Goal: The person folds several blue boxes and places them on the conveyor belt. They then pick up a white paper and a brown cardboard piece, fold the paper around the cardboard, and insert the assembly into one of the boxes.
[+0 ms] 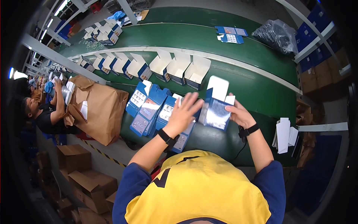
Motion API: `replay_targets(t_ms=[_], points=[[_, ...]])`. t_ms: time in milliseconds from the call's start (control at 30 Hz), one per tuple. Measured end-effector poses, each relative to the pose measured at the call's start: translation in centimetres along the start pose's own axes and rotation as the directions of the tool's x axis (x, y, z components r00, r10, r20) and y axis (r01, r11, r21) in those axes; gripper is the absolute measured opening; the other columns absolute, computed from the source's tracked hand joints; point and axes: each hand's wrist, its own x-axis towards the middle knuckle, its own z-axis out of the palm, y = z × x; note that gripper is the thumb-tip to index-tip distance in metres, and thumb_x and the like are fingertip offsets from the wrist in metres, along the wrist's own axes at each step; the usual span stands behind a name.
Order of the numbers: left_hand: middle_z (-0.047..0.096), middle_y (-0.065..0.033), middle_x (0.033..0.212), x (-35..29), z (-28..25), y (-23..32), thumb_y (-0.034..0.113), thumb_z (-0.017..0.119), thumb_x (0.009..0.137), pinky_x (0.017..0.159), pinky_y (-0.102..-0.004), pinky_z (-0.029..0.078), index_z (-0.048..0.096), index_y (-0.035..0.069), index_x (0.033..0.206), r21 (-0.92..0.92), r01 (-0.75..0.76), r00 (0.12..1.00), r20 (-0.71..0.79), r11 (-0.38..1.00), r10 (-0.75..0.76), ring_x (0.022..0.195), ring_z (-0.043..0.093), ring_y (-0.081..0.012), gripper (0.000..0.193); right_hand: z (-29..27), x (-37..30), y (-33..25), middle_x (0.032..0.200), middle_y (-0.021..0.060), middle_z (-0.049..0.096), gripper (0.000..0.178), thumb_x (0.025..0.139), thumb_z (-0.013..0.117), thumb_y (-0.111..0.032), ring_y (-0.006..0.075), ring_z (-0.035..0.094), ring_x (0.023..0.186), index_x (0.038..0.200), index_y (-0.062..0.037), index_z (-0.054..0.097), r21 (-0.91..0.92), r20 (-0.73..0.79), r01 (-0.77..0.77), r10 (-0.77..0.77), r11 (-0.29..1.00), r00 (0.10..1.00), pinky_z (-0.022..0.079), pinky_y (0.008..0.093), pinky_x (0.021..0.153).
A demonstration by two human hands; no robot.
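A blue and white carton (215, 114), folded into a box with its white top flaps standing up, is held over the green work surface in front of me. My right hand (241, 115) grips its right side, thumb on the near face by the upper edge. At the carton's left is my left hand (184, 113), its fingers spread and slightly blurred; whether a fingertip touches the carton I cannot tell. Beneath and beside that hand lie flat blue cartons (148, 111) in overlapping piles. Beyond them stands a row of open-topped boxes (178, 71) with raised white lids.
A large brown paper bag (106, 110) stands left of the flat cartons, with another person (46, 115) beyond it. White card pieces (283, 136) lie at the right edge. Across a pale rail (223, 58) are more open boxes (107, 35), unfolded cartons (231, 38) and a dark plastic-wrapped bundle (275, 37).
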Motion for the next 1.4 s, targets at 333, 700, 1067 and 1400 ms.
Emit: replay_targets(t_ms=[333, 700, 1067, 1400], points=[[0.049, -0.0192, 0.11, -5.1, 3.4, -2.0, 0.022, 0.084, 0.056, 0.086, -0.045, 0.04, 0.026, 0.012, 0.141, 0.221, 0.6, 0.781, 0.049, 0.769, -0.623, 0.102, 0.047, -0.0372, 0.104, -6.1, 13.8, 5.3, 0.145, 0.023, 0.025, 0.114, 0.07, 0.078, -0.021, 0.0332, 0.036, 0.129, 0.145, -0.0069, -0.007, -0.869, -0.22, 0.198, -0.713, 0.453, 0.666, 0.034, 0.0334, 0.103], [0.051, -0.009, 0.089, -2.6, 1.0, 1.0, 0.008, 0.071, 0.075, 0.073, -0.0282, 0.043, 0.047, 0.008, 0.128, -0.454, 0.523, 0.763, -0.129, 0.722, -0.634, 0.085, 0.052, -0.0197, 0.058, 1.5, 1.8, 11.6, 0.131, 0.0172, 0.046, 0.078, 0.084, 0.065, -0.041, 0.0232, 0.049, 0.118, 0.137, 0.0, 0.026, 0.329, -0.261, 0.066, 0.024, 0.942, 0.965, 0.038, 0.0339, 0.098], [0.055, -0.0048, 0.105, 2.4, -1.5, 5.9, 0.027, 0.068, 0.083, 0.082, -0.0256, 0.041, 0.049, 0.001, 0.112, -0.884, 0.056, 0.784, -0.249, 0.464, -0.568, 0.092, 0.051, -0.0113, 0.043, 6.4, -7.1, 5.4, 0.12, 0.0126, 0.058, 0.05, 0.085, 0.064, -0.01, 0.0195, 0.057, 0.108, 0.13, 0.0013, 0.045, -0.359, 0.087, 0.554, -0.564, 0.751, 0.821, 0.041, 0.0308, 0.094], [0.049, -0.0133, 0.117, 1.9, -1.8, 9.6, 0.044, 0.07, 0.078, 0.089, -0.0296, 0.039, 0.034, 0.0, 0.133, -0.927, 0.186, 0.93, 0.059, 0.327, -0.362, 0.104, 0.049, -0.0193, 0.079, 2.0, -8.5, 6.5, 0.14, 0.0154, 0.037, 0.107, 0.066, 0.08, -0.044, 0.0249, 0.041, 0.125, 0.144, -0.0031, 0.019, -0.235, 0.05, 0.485, -0.488, 0.842, 0.871, 0.032, 0.037, 0.103]])
